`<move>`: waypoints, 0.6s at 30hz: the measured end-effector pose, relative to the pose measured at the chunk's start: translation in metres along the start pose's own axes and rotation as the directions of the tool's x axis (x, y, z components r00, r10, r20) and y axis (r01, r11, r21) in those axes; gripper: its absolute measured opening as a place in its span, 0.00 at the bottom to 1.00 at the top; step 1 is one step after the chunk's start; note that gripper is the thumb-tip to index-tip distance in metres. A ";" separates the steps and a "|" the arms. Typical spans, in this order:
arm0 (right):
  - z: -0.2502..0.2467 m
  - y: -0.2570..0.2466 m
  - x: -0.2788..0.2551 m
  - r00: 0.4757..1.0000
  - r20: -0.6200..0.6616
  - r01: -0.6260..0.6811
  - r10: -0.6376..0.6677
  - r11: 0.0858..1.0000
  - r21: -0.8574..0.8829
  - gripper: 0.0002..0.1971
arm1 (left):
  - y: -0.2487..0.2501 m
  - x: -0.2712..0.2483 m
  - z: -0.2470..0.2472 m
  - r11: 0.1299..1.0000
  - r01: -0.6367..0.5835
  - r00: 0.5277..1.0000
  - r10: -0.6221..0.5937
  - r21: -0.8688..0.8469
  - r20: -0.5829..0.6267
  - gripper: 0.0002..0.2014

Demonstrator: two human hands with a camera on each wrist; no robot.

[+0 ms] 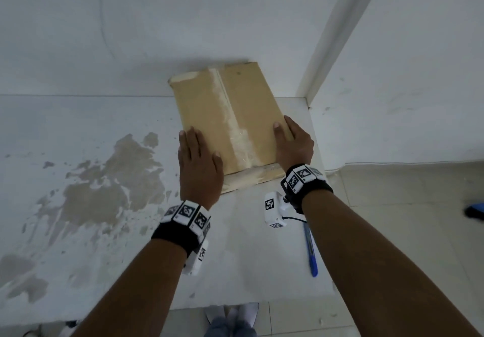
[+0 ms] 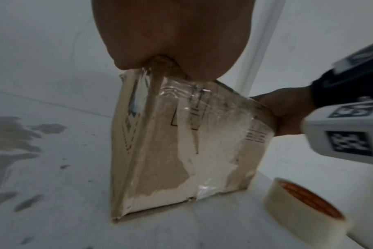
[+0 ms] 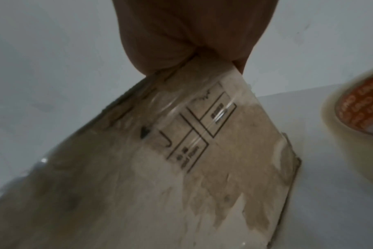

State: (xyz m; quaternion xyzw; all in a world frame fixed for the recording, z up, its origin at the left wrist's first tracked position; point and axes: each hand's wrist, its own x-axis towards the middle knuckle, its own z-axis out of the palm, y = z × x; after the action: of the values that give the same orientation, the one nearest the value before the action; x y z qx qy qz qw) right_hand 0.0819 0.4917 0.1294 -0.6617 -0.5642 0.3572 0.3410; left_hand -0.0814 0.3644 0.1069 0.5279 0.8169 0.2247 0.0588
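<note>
A brown cardboard box (image 1: 209, 106) stands on a white table (image 1: 78, 127) against the wall. Clear tape runs along its top seam and down its front face (image 2: 202, 104). My left hand (image 1: 199, 158) lies flat on the near left of the box top, fingers straight. At the box's right top edge my right hand (image 1: 296, 143) holds on, thumb on top and fingers over the side. The wrist views show each palm on the top rim, above the worn, printed front face (image 3: 138, 185).
A roll of clear tape (image 2: 305, 207) with an orange core lies on the table near the box's front right corner. A blue pen-like tool (image 1: 311, 253) lies by the table's right edge. The tabletop has patches of peeled paint (image 1: 104, 185). Tiled floor lies to the right.
</note>
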 end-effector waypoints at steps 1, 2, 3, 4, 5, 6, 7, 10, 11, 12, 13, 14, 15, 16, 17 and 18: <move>0.001 -0.002 0.006 1.000 0.009 0.015 -0.015 1.000 -0.010 0.26 | 0.003 -0.004 0.003 1.000 0.006 1.000 -0.006 0.015 -0.015 0.32; 0.001 -0.005 0.011 0.999 0.022 0.030 -0.030 0.999 -0.026 0.26 | 0.006 -0.008 0.005 1.000 0.015 1.000 -0.014 0.018 -0.028 0.31; 0.002 -0.007 0.016 0.999 0.035 0.043 -0.041 0.998 -0.038 0.25 | 0.009 -0.011 0.007 1.000 0.022 0.999 -0.022 0.007 -0.038 0.31; 0.001 -0.009 0.022 0.998 0.048 0.051 -0.049 0.998 -0.043 0.24 | 0.013 -0.013 0.008 0.999 0.031 0.998 -0.032 -0.017 -0.046 0.31; 0.001 -0.011 0.027 0.996 0.063 0.061 -0.058 0.997 -0.044 0.24 | 0.018 -0.016 0.010 0.998 0.039 0.998 -0.042 -0.049 -0.052 0.31; 0.000 -0.013 0.033 0.995 0.081 0.069 -0.066 0.997 -0.041 0.24 | 0.022 -0.018 0.012 0.995 0.050 0.997 -0.055 -0.082 -0.056 0.32; -0.001 -0.014 0.040 0.992 0.102 0.079 -0.074 0.996 -0.039 0.25 | 0.028 -0.021 0.013 0.991 0.062 0.996 -0.069 -0.118 -0.057 0.32; -0.004 -0.014 0.055 0.986 0.143 0.095 -0.089 0.995 -0.032 0.24 | 0.039 -0.025 0.011 0.958 0.084 0.994 -0.100 -0.273 -0.046 0.35; -0.005 -0.015 0.058 0.986 0.141 0.094 -0.090 0.995 -0.021 0.24 | 0.039 -0.023 0.007 0.929 0.091 0.992 -0.117 -0.358 -0.050 0.37; -0.005 -0.016 0.058 0.988 0.126 0.093 -0.092 0.996 -0.002 0.24 | 0.037 -0.017 0.000 0.891 0.096 0.987 -0.143 -0.444 -0.074 0.40; -0.006 -0.016 0.056 0.991 0.090 0.094 -0.096 0.995 0.029 0.25 | 0.032 -0.007 -0.007 0.855 0.098 0.977 -0.179 -0.510 -0.113 0.41; -0.006 -0.016 0.051 0.996 0.028 0.088 -0.090 0.993 0.078 0.26 | 0.024 0.006 -0.015 0.822 0.098 0.964 -0.218 -0.561 -0.152 0.40; -0.006 -0.014 0.044 0.997 -0.045 0.068 -0.063 0.988 0.140 0.28 | 0.014 0.024 -0.022 0.792 0.111 0.948 -0.267 -0.600 -0.176 0.38; -0.005 -0.012 0.033 0.994 -0.109 0.035 -0.012 0.977 0.211 0.30 | 0.001 0.044 -0.028 0.765 0.144 0.928 -0.325 -0.628 -0.183 0.35; -0.002 -0.007 0.020 0.987 -0.148 -0.014 0.059 0.958 0.286 0.33 | -0.014 0.066 -0.032 0.737 0.192 0.906 -0.387 -0.649 -0.172 0.31; 0.001 -0.003 0.004 0.977 -0.156 -0.078 0.143 0.928 0.364 0.36 | -0.030 0.086 -0.036 0.707 0.244 0.886 -0.441 -0.663 -0.145 0.29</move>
State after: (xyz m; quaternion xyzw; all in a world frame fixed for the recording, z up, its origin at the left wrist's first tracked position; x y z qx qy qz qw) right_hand 0.0796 0.4962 0.1312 -0.6494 -0.4188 0.4108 0.4839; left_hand -0.1557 0.4193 0.1388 0.2751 0.7781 0.5442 0.1508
